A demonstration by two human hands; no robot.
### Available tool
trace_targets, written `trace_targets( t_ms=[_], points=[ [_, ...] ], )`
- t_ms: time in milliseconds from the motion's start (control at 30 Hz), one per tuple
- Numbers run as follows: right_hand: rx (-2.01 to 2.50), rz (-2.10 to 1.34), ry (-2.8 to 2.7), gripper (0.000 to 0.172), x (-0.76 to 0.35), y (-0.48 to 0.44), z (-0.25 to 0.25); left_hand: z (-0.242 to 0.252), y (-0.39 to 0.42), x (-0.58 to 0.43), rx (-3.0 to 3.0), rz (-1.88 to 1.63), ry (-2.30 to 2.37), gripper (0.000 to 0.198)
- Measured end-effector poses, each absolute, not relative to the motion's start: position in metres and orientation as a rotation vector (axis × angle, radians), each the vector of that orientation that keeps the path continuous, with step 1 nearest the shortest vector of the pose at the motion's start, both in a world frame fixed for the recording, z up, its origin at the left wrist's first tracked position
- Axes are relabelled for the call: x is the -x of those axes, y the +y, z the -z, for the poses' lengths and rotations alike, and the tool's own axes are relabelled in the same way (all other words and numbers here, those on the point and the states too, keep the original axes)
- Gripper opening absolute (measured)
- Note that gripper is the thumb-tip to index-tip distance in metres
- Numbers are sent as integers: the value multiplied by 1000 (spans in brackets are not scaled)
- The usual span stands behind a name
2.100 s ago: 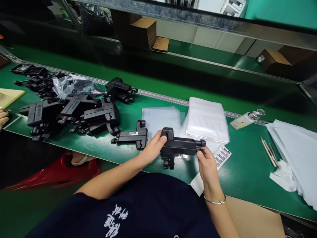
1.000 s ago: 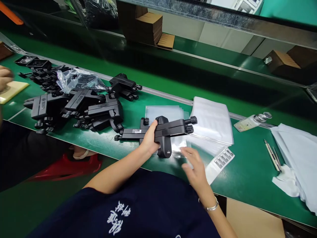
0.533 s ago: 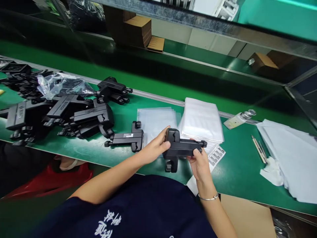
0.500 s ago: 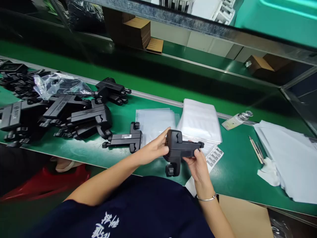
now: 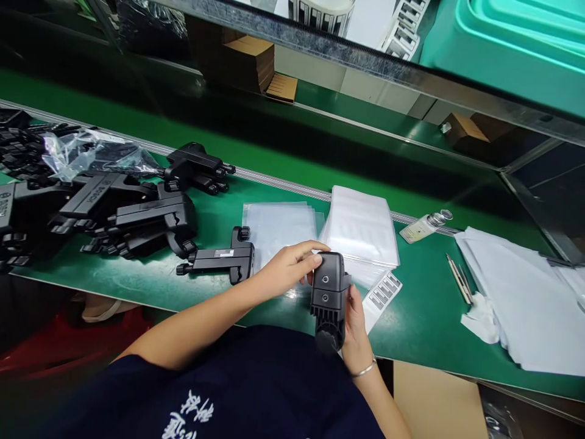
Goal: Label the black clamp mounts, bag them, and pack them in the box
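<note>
Both hands hold a black plastic clamp-like bracket point(image 5: 327, 292) close to my body, its end with two small screws turned up toward me. My left hand point(image 5: 292, 265) grips its upper left edge, thumb on top. On the right side, my right hand point(image 5: 355, 323) wraps round it, the fingers partly hidden behind. A similar black bracket with a small white label point(image 5: 223, 253) lies left of my hands, beside a few flat clear plastic bags point(image 5: 278, 228). Behind the held bracket stands a thick stack of whitish plastic bags point(image 5: 363, 225). A sheet of barcode labels point(image 5: 384, 294) sticks out beneath that stack.
Several more black brackets point(image 5: 146, 222) are piled at the left with a crumpled clear bag point(image 5: 91, 155). To the right are a pump bottle point(image 5: 425, 225), tweezers point(image 5: 459, 277) and white paper sheets point(image 5: 525, 299). A metal-edged shelf point(image 5: 292, 36) with green trays point(image 5: 512, 55) hangs above.
The held bracket has been turned, so its screwed end now faces up instead of its long side. Both hands have shifted with it; my view has moved slightly right.
</note>
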State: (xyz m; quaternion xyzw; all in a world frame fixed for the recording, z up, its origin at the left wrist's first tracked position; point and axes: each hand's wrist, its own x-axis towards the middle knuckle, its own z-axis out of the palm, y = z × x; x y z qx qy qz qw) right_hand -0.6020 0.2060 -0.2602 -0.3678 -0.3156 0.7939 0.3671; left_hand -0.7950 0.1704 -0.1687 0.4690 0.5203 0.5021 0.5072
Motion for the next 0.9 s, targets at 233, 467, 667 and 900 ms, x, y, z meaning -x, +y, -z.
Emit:
trace_targets(
  t_ms=[233,467,667,900],
  points=[
    [755,-1576,-1441,79,567,219,253,169,137,811,-1171,-1113,1212,77],
    [781,-1715,-1523,71,565,221,228,194,136,806,-665,-1227,921,87],
    [950,-1657,-1443,43,583,220,224,213,134,791,-197,-1204,876,51],
    [997,-1625,-1448,43,588,215,225,220,135,798,-112,-1181,810,37]
  ],
)
